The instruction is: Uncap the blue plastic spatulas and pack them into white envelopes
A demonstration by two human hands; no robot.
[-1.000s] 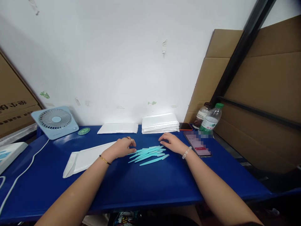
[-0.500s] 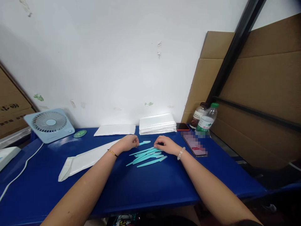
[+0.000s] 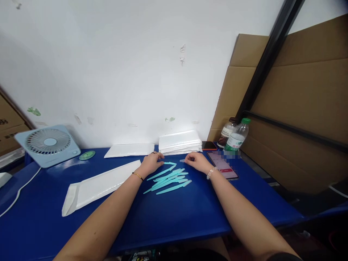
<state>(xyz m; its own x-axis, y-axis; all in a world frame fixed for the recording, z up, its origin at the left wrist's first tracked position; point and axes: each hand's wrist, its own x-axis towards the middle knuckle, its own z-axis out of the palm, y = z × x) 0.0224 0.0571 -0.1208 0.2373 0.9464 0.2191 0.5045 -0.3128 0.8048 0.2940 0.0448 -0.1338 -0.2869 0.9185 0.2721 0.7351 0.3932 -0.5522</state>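
Several teal eyebrow razors (image 3: 174,186) lie in a loose pile on the blue table, handles pointing left. Above the pile, my left hand (image 3: 152,163) is closed on one teal eyebrow razor (image 3: 170,163), whose head sticks out to the right of the fingers. Facing it, my right hand (image 3: 197,162) pinches a small translucent piece (image 3: 182,160), which looks like a blade cap, a short gap away from that razor. The fingers of my right hand partly cover the piece. Beside my left forearm lies a long white padded envelope (image 3: 100,185).
White envelopes (image 3: 179,139) are stacked by the wall, with another flat envelope (image 3: 129,149) to their left. A blue fan (image 3: 50,145) and a green disc (image 3: 87,155) stand left. Phones (image 3: 224,166) and bottles (image 3: 236,139) are at right.
My right hand has moved up from the razor pile and slightly right, and now pinches the translucent piece. My left hand still holds its razor. The view has shifted slightly.
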